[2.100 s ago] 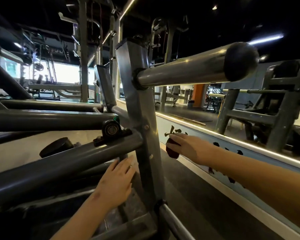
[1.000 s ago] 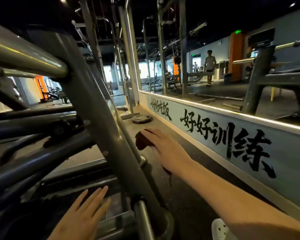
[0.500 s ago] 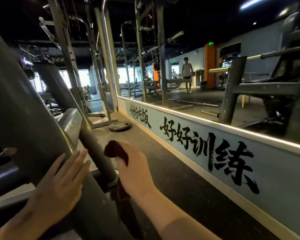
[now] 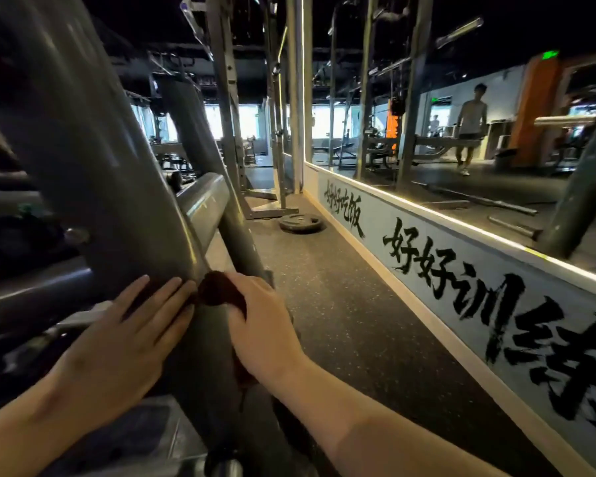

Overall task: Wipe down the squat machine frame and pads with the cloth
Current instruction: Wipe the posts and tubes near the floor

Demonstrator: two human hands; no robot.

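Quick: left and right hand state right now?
Left hand: open, fingers flat on the frame upright.
Right hand: holds the dark cloth against it.

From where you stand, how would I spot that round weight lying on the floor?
Find the long mirror on the right and follow the painted band of black characters beneath it to its far end. There, on the floor beside a rack foot, lies the weight plate. It is the only flat round disc among straight posts.
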